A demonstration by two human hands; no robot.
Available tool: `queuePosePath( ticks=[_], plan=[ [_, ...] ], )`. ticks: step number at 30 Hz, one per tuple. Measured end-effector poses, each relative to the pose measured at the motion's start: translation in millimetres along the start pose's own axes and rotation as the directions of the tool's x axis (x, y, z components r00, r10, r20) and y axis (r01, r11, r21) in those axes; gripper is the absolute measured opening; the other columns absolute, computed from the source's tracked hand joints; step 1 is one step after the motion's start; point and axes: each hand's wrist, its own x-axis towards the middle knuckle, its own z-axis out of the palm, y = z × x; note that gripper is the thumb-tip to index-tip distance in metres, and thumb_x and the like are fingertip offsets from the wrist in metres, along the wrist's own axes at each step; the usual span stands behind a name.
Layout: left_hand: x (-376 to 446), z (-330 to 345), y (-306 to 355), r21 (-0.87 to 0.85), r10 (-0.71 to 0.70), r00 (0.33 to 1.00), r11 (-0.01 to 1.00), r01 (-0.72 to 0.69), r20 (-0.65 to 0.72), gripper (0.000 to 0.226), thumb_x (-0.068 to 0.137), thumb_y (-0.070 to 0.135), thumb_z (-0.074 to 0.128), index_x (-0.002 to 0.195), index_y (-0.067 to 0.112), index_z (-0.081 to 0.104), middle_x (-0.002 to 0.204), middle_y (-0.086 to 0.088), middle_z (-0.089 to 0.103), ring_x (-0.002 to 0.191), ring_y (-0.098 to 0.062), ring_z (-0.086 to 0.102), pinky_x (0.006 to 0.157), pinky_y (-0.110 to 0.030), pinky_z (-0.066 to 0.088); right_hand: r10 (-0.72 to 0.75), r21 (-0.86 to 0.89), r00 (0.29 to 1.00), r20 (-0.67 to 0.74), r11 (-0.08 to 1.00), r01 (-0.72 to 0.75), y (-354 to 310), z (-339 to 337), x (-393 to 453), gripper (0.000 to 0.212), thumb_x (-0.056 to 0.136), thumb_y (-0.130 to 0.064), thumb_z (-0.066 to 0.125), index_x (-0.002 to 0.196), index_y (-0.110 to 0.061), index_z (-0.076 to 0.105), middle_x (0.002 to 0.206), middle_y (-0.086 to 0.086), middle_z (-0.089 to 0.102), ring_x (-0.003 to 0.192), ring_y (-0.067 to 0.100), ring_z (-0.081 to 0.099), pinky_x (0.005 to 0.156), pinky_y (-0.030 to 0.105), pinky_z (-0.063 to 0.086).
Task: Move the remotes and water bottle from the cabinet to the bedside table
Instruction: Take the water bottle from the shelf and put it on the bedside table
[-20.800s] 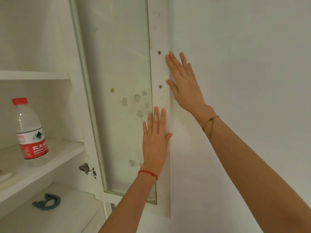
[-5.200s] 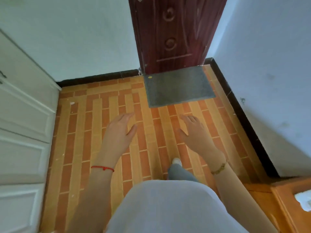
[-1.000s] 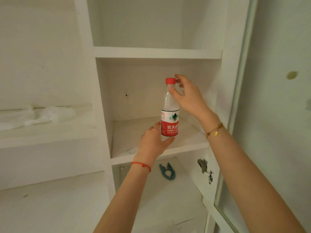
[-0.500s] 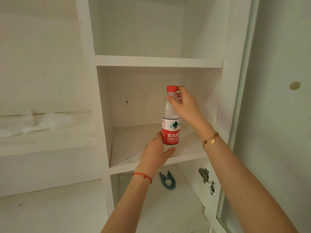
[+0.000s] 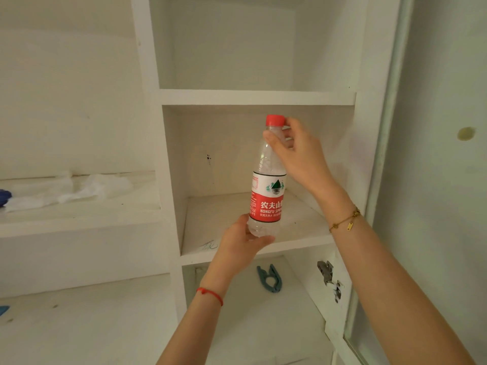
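Left hand (image 5: pixel 238 250) cups the water bottle (image 5: pixel 267 180) base; right hand (image 5: pixel 297 154) pinches its neck just under the red cap (image 5: pixel 275 120). Bottle upright, held in front of the white cabinet (image 5: pixel 168 180) middle shelf (image 5: pixel 303 233). Red label reads "农夫山", "NONGFU SPR…". Teal clip (image 5: pixel 269 279) on shelf below.

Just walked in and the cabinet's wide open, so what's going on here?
A person is holding a water bottle upright in front of the open cabinet's middle shelf. The left hand cups its base and the right hand grips its neck just below the red cap. No remotes are in view. A teal clip lies on the shelf below.
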Motion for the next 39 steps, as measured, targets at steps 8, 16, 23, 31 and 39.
queuePosePath(
  ticks=[8, 16, 23, 31, 39],
  plan=[
    [-41.3, -17.6, -7.3, -0.107, -0.097, 0.995, 0.99, 0.096, -0.004, 0.048, 0.079, 0.018, 0.079, 0.124, 0.018, 0.061, 0.112, 0.001, 0.074, 0.101, -0.012, 0.07, 0.094, -0.031, 0.055, -0.108, 0.031, 0.993, 0.038, 0.994, 0.106, -18.0, 8.8, -18.6, 0.035, 0.099, -0.032, 0.05, 0.129, -0.014, 0.051, 0.12, 0.003, 0.066, 0.087, 0.008, 0.058, 0.07, -0.003, 0.039],
    [-97.2, -31.0, -22.1, -0.215, -0.215, 0.976, 0.955, 0.204, -0.031, 0.045, 0.079, 0.008, 0.078, 0.121, 0.013, 0.066, 0.108, -0.002, 0.076, 0.101, -0.016, 0.072, 0.095, -0.03, 0.053, -0.192, 0.138, 0.971, 0.144, 0.975, 0.172, -35.9, 29.3, -52.4, 0.033, 0.099, -0.026, 0.051, 0.13, -0.017, 0.052, 0.117, -0.002, 0.067, 0.094, 0.009, 0.063, 0.079, 0.008, 0.047],
    [-146.4, -38.7, -44.8, -0.368, -0.387, 0.912, 0.874, 0.318, -0.132, 0.049, 0.076, -0.007, 0.075, 0.122, 0.007, 0.064, 0.111, -0.013, 0.074, 0.105, -0.026, 0.07, 0.091, -0.03, 0.057, -0.232, 0.284, 0.943, 0.239, 0.945, 0.16, -53.6, 49.8, -93.5, 0.029, 0.097, -0.021, 0.054, 0.126, -0.017, 0.056, 0.11, -0.004, 0.068, 0.092, 0.002, 0.062, 0.074, 0.002, 0.043],
    [-204.4, -53.0, -64.4, -0.5, -0.504, 0.839, 0.79, 0.354, -0.203, 0.054, 0.074, -0.015, 0.072, 0.124, 0.003, 0.063, 0.112, -0.017, 0.073, 0.107, -0.031, 0.07, 0.093, -0.037, 0.057, -0.327, 0.398, 0.888, 0.323, 0.899, 0.186, -80.3, 75.1, -131.2, 0.031, 0.096, -0.024, 0.057, 0.127, -0.017, 0.058, 0.109, -0.008, 0.064, 0.086, 0.0, 0.06, 0.073, 0.0, 0.042],
    [-272.2, -73.1, -73.6, -0.563, -0.603, 0.754, 0.729, 0.389, -0.26, 0.055, 0.076, -0.017, 0.07, 0.126, 0.004, 0.061, 0.113, -0.015, 0.073, 0.105, -0.029, 0.071, 0.09, -0.034, 0.058, -0.414, 0.493, 0.826, 0.383, 0.848, 0.196, -118.6, 109.5, -172.8, 0.036, 0.098, -0.027, 0.054, 0.132, -0.016, 0.054, 0.125, -0.002, 0.062, 0.098, 0.006, 0.061, 0.084, 0.004, 0.045]
  ],
)
